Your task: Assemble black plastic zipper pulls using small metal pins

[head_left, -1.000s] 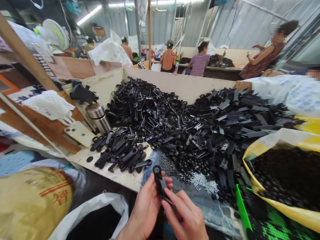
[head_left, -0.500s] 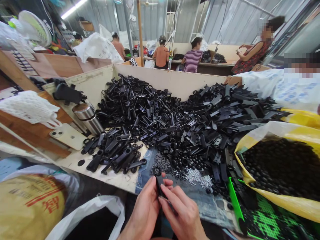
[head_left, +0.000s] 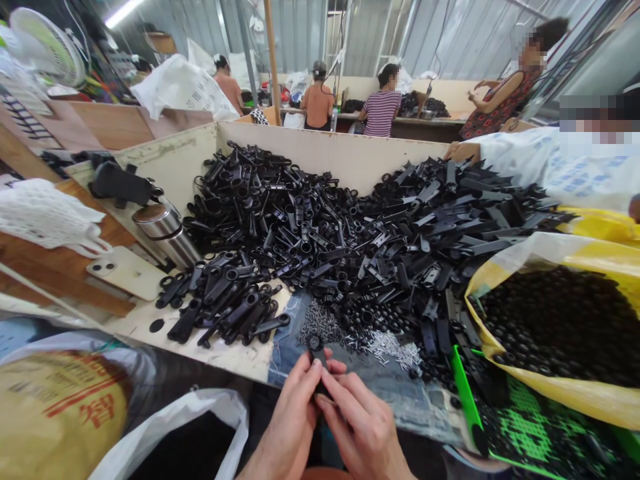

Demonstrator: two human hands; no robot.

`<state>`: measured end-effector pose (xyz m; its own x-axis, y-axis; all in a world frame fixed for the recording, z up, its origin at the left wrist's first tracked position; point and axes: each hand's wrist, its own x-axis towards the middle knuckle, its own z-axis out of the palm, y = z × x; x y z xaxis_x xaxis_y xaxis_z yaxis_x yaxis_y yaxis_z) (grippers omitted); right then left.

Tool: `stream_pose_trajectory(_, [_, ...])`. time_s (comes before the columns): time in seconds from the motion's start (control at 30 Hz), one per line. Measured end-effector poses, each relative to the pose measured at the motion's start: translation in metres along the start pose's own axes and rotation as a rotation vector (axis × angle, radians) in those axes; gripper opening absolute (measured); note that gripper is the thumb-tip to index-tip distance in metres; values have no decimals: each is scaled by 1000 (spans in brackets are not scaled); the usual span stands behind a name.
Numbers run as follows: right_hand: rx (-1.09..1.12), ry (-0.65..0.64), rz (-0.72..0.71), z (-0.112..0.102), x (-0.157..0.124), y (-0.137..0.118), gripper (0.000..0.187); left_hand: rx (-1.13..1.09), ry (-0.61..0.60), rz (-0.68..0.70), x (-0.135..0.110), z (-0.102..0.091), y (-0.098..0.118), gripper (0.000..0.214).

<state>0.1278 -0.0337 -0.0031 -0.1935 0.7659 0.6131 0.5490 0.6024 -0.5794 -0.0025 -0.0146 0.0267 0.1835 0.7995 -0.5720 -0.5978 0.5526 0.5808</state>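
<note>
A black plastic part with a ring-shaped end (head_left: 315, 343) is held between my two hands, its ring pointing away from me. My left hand (head_left: 295, 407) is wrapped round its left side, thumb on top. The fingers of my right hand (head_left: 360, 417) press on its near end, which they mostly hide. Just beyond my hands lie small dark screws (head_left: 320, 321) and silver pins (head_left: 393, 350) on a denim cloth (head_left: 400, 393). Similar black parts with ring ends (head_left: 235, 300) lie grouped to the left on the board.
Large heaps of black plastic parts (head_left: 280, 200) fill the wooden bin. A steel flask (head_left: 167, 233) and a phone (head_left: 125, 272) stand at left. A yellow sack of black round pieces (head_left: 565, 320) and a green basket (head_left: 463, 393) are at right. A white sack (head_left: 235, 420) opens below; people sit behind.
The view has shifted slightly. My right fingers have moved up along the black part and closer to my left thumb, covering more of it.
</note>
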Motion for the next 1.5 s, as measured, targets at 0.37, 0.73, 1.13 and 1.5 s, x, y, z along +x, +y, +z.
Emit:
stream_pose_trajectory(0.37, [182, -47, 205, 3, -8, 1, 34, 130, 59, 3, 10, -13, -7, 53])
stream_pose_trajectory(0.73, [845, -166, 1007, -8, 8, 19, 52, 687, -163, 61, 2, -26, -11, 78])
stream_pose_trajectory(1.13, [848, -196, 932, -6, 3, 6, 43, 1148, -179, 236, -12, -28, -3, 67])
stream_pose_trajectory(1.5, [989, -344, 1026, -11, 4, 5, 45, 790, -274, -73, -28, -28, 6, 88])
